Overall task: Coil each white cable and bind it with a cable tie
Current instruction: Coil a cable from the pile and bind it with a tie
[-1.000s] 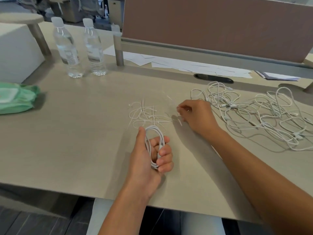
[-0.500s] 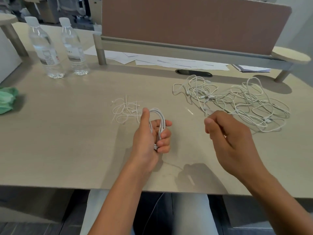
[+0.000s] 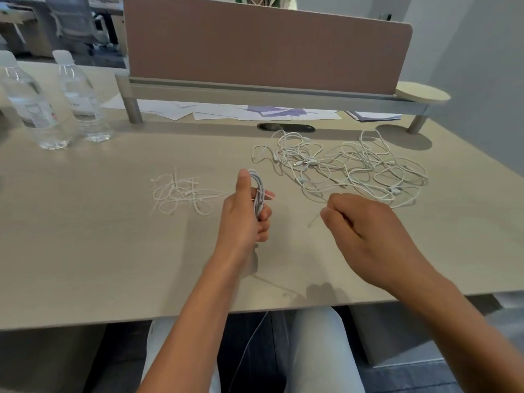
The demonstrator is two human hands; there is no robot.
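Left hand (image 3: 243,219) fingers curled round coiled white cable (image 3: 257,194) above beige desk (image 3: 85,236); right hand (image 3: 365,236) fingers pinching thin white cable tie (image 3: 314,221)

Left water bottle (image 3: 25,100) cut by frame edge; right hand (image 3: 365,234) hides its tie's held end.

Office desk, daylight.
Pale wood-grain desk (image 3: 85,236); brown divider panel (image 3: 266,43) on grey rail behind; grey wall (image 3: 467,52) right; office chair (image 3: 73,21) far left.
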